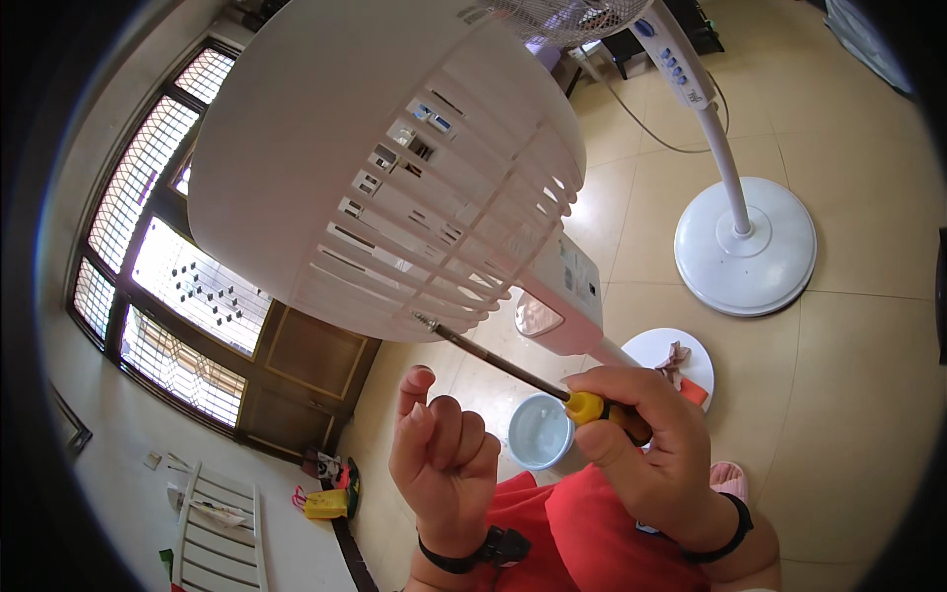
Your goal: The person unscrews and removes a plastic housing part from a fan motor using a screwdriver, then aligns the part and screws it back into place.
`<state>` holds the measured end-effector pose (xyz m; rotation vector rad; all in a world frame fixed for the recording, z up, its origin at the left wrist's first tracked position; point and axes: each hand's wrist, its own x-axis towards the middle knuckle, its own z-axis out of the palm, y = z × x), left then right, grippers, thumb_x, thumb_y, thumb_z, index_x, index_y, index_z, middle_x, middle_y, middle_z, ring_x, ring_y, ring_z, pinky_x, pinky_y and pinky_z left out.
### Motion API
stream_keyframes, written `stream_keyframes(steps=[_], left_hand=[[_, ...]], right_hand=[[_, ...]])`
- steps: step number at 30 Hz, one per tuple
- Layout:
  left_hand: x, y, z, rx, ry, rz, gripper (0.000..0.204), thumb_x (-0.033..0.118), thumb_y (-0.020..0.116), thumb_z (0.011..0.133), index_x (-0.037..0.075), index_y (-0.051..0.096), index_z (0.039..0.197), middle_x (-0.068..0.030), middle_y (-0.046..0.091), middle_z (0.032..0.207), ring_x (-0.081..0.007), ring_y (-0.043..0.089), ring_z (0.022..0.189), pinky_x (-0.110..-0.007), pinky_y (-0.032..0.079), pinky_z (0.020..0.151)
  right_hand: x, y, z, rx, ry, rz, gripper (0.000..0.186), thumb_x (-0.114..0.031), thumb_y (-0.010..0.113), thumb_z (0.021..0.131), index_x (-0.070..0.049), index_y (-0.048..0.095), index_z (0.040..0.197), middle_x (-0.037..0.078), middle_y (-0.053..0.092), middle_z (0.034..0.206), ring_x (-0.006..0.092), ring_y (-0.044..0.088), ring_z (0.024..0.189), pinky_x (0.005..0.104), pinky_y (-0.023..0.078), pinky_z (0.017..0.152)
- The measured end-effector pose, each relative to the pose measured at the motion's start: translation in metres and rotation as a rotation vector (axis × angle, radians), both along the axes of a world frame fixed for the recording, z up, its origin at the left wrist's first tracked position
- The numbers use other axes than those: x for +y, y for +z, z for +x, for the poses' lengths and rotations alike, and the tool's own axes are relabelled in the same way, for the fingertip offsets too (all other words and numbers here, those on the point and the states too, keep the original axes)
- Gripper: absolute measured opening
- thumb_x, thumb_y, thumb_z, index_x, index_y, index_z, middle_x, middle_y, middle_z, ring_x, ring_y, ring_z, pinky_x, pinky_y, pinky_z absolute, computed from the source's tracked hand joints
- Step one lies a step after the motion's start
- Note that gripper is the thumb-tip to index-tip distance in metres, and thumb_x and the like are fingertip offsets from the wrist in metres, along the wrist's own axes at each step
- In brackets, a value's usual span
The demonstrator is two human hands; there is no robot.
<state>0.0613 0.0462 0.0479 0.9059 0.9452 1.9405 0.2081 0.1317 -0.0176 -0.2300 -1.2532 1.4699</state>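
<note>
My right hand grips the yellow-and-black handle of a screwdriver. Its long metal shaft reaches up-left to the lower edge of a white fan housing with slotted ribs, where the tip meets a small screw. My left hand is below the tip, index finger raised and bent, the other fingers curled; whatever they may hold is hidden. The housing sits by a pale fan body with a panel, above a round white base carrying cloth and a red object.
A second standing fan is at right, its cord hanging in a loop. A light blue basin sits on the tiled floor. A window and wooden door, a white rack and a yellow bag are at left.
</note>
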Motion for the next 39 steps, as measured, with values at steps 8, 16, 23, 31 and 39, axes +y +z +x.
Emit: stream_keyframes(steps=[8, 16, 23, 31, 39], left_hand=[[0.007, -0.003, 0.005, 0.027, 0.004, -0.017, 0.021, 0.016, 0.05, 0.092, 0.01, 0.046, 0.111, 0.0052, 0.026, 0.052, -0.0048, 0.021, 0.043, -0.021, 0.019, 0.039], [0.012, -0.004, 0.014, 0.044, -0.005, -0.019, 0.02, 0.016, 0.05, 0.091, 0.01, 0.047, 0.111, 0.0052, 0.026, 0.052, -0.0051, 0.021, 0.044, -0.022, 0.019, 0.04], [0.016, 0.005, 0.025, 0.157, 0.15, -0.037, 0.021, 0.015, 0.052, 0.09, 0.009, 0.046, 0.108, 0.0049, 0.026, 0.052, -0.0048, 0.022, 0.044, -0.022, 0.018, 0.041], [0.03, 0.056, 0.044, 0.755, 0.448, 0.113, 0.031, 0.02, 0.05, 0.092, -0.002, 0.045, 0.114, 0.0057, 0.025, 0.049, -0.0024, 0.019, 0.04, -0.022, 0.014, 0.039], [0.062, 0.109, 0.066, 1.396, 0.888, 0.162, 0.051, 0.023, 0.052, 0.094, -0.002, 0.039, 0.137, -0.0127, 0.063, 0.112, 0.0025, 0.04, 0.05, -0.016, 0.025, 0.044]], right_hand=[[0.009, 0.0, 0.002, 0.027, -0.029, -0.028, 0.024, -0.008, 0.064, 0.084, 0.0, 0.06, 0.107, 0.012, 0.062, 0.09, 0.0169, 0.061, 0.074, 0.0256, 0.05, 0.068], [0.014, 0.008, 0.01, 0.067, -0.036, -0.059, 0.026, -0.012, 0.062, 0.088, 0.001, 0.057, 0.11, 0.001, 0.06, 0.086, 0.0007, 0.037, 0.061, 0.0157, 0.032, 0.056], [0.038, 0.012, 0.004, 0.194, -0.09, -0.01, 0.024, -0.006, 0.063, 0.085, 0.003, 0.058, 0.106, 0.012, 0.062, 0.087, 0.0134, 0.061, 0.071, 0.0232, 0.05, 0.065], [0.051, 0.018, -0.003, 0.257, -0.009, -0.064, 0.024, -0.005, 0.06, 0.087, 0.003, 0.057, 0.108, 0.009, 0.063, 0.088, 0.0089, 0.058, 0.071, 0.0221, 0.048, 0.064], [0.066, 0.019, -0.01, 0.227, 0.027, -0.062, 0.025, -0.009, 0.061, 0.088, 0.0, 0.058, 0.111, 0.008, 0.062, 0.089, 0.009, 0.057, 0.073, 0.0214, 0.047, 0.066]])
